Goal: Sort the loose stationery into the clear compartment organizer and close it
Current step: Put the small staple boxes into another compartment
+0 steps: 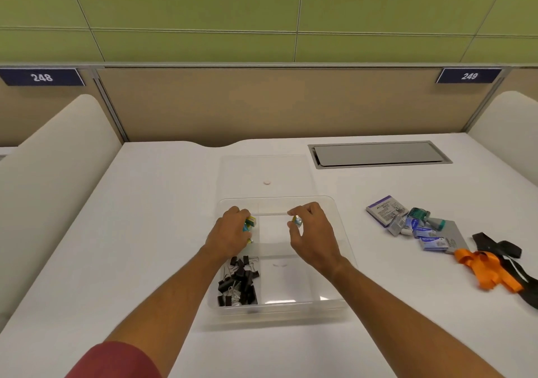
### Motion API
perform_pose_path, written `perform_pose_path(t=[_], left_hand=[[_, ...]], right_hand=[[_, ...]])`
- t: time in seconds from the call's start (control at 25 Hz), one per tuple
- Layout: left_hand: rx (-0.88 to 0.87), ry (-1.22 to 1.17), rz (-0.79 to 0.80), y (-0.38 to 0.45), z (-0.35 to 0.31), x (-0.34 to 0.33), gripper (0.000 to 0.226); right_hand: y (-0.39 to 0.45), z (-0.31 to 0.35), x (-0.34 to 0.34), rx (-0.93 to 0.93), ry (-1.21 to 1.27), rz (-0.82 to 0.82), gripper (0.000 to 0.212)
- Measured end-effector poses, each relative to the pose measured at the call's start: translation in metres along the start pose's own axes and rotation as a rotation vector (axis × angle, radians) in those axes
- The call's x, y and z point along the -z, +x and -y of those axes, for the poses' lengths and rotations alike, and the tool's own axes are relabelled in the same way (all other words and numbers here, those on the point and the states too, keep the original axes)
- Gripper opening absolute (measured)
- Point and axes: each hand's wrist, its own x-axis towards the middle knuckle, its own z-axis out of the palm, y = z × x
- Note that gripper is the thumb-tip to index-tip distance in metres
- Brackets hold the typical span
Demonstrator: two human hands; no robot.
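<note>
While both arms reach over the white desk [139,232], the left hand [230,233] sits curled over the organizer's far left compartment, gripping a bunch of small coloured clips [249,222] in yellow, green and blue. Nearer the person, the near left compartment holds a heap of black binder clips [238,283]. The clear compartment organizer [340,249] stands open at the middle of the desk, and its clear lid [265,170] lies flat just behind it, towards the partition. The right hand [313,232] is above the organizer's far middle part, its thumb and forefinger pinching one small coloured clip [296,220]; the two hands are apart, with bare tray between them. Farther right on the desk lies a loose pile of stationery [416,224]: small blue-and-white boxes, a grey card and a teal tape-like piece, touching one another. Right of that, orange ribbon [486,270] lies tangled with black ribbon [500,248] near the desk's right edge. A grey cable hatch [378,153] is set in the desk behind them.
</note>
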Motion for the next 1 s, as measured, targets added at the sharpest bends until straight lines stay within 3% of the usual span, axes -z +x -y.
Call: perform_pose_path(t=[0.16, 0.4, 0.64, 0.76, 1.0], left_hand=[[-0.022, 0.007, -0.026, 0.003, 0.01, 0.005, 0.051], [-0.062, 0.239, -0.189, -0.001, 0.033, 0.014, 0.069], [0.029, 0.237, -0.208, -0.012, 0.055, 0.021, 0.065], [0.05, 0.229, -0.196, -0.016, 0.058, 0.022, 0.064], [0.017, 0.237, -0.185, -0.018, 0.055, 0.021, 0.071]], right_hand=[[0.006, 0.008, -0.008, 0.031, -0.065, 0.025, 0.026], [0.021, 0.032, -0.029, 0.126, -0.084, 0.158, 0.032], [0.031, 0.047, -0.054, 0.262, -0.252, 0.372, 0.047], [0.037, 0.051, -0.063, 0.312, -0.367, 0.409, 0.051], [0.037, 0.048, -0.063, 0.308, -0.322, 0.39, 0.058]])
